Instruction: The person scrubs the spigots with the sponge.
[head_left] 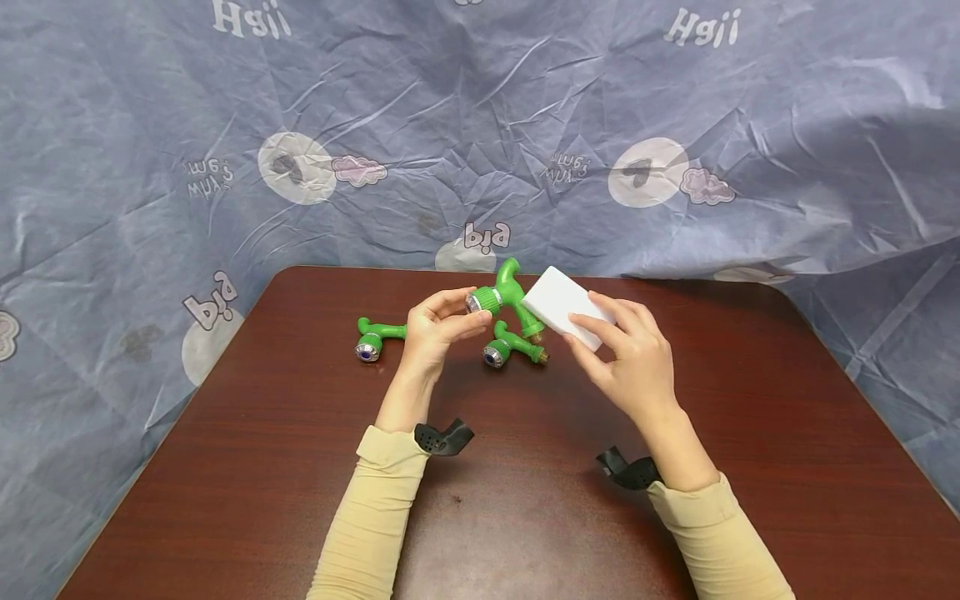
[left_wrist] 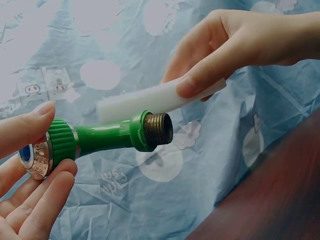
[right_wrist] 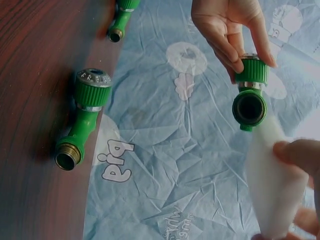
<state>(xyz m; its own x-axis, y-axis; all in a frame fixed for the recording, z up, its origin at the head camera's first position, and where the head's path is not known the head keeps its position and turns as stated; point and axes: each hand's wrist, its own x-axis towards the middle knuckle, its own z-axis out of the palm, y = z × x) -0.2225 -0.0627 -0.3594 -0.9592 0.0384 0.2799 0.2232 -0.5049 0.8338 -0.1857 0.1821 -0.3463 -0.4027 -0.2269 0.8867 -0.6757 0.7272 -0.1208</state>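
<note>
My left hand (head_left: 467,320) pinches the ribbed knob end of a green plastic tap (head_left: 504,295) and holds it above the table. Its brass threaded end (left_wrist: 159,129) points away from that hand. My right hand (head_left: 594,335) grips a white sponge block (head_left: 564,310), which lies against the tap's body just behind the thread. In the left wrist view the sponge (left_wrist: 150,100) sits over the green tap (left_wrist: 100,140). In the right wrist view the held tap (right_wrist: 250,95) hangs beside the sponge (right_wrist: 272,185).
Two more green taps lie on the dark red-brown table (head_left: 525,500): one (head_left: 371,338) to the left of my left hand, one (head_left: 512,345) under the held tap. A crumpled blue-grey printed cloth (head_left: 480,125) hangs behind and around the table.
</note>
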